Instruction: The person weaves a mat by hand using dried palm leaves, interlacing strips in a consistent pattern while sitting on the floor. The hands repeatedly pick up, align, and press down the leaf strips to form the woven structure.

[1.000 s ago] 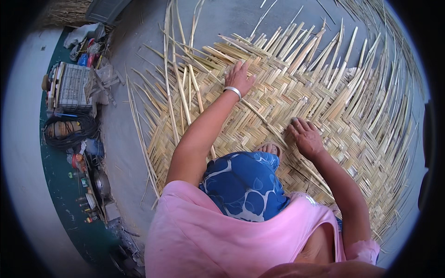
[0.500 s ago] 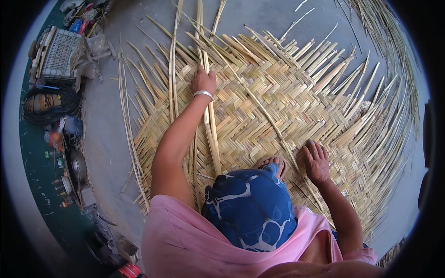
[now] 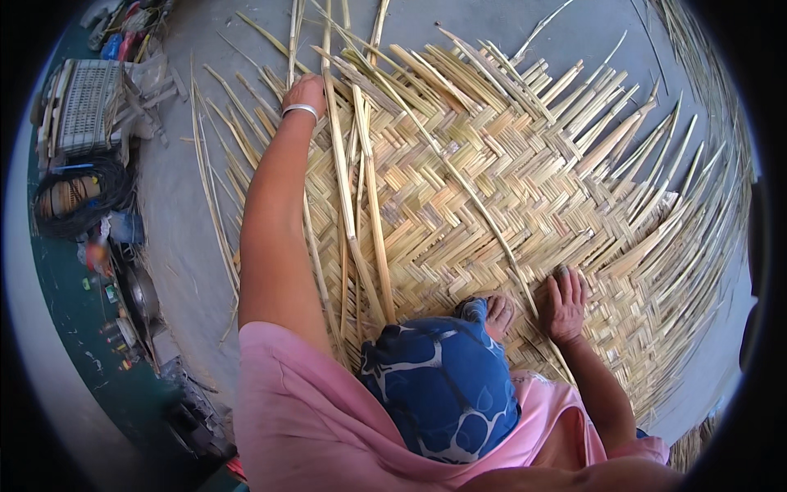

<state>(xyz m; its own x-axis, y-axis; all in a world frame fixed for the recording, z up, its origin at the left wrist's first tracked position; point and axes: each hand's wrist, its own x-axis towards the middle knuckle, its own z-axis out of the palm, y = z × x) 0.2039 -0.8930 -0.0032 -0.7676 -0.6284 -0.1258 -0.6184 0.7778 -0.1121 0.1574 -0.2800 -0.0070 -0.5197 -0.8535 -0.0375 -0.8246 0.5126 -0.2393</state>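
The mat [image 3: 508,197] lies flat on the floor [image 3: 188,246]. At its far left edge the left hand [image 3: 305,90] closes around a loose strip [image 3: 340,180]; best drawn snug. Right hand [image 3: 562,302] presses, fingers spread, its near edge.

We cannot see the fingers of the left hand [image 3: 305,88]; they curl out of sight among the strips [image 3: 361,189]. The knee [image 3: 443,394] hides part of the mat [image 3: 525,189], whose right side blurs at the rim. The clutter [image 3: 90,164] is too small to tell.
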